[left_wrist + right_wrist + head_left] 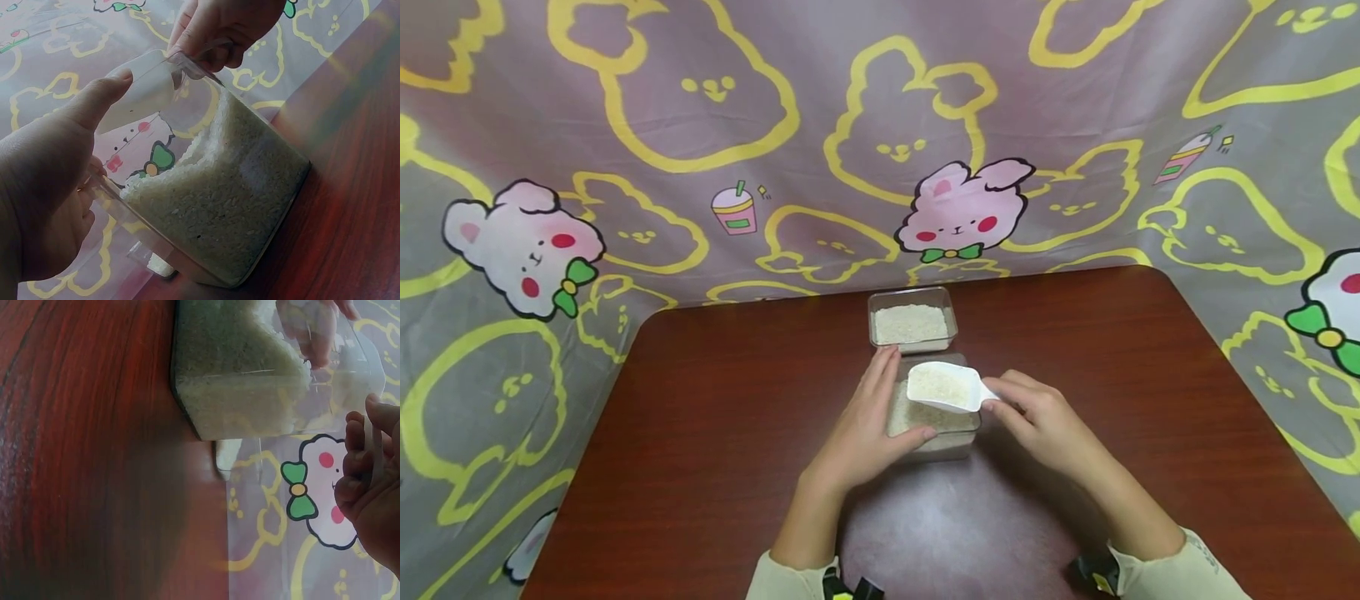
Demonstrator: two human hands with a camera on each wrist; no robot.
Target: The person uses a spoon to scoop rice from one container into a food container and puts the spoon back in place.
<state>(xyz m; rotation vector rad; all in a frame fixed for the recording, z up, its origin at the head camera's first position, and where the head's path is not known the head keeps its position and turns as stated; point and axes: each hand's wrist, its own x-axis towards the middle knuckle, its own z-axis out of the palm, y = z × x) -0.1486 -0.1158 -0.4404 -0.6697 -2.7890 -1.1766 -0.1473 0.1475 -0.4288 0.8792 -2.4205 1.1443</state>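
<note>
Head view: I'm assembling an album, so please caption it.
Right hand holding a scoop of rice above the near box, left hand at the box's left side.

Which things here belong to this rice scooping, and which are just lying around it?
Part of the job:
white scoop, held in the right hand
rice in the scoop
near tub, left hand against it
far tub, probably, also with rice

Just surroundings:
table underneath
patterned cloth behind

White scoop (pixel 973 392), reddish-brown table (pixel 737 417), yellow-patterned backdrop (pixel 820 108)
</note>
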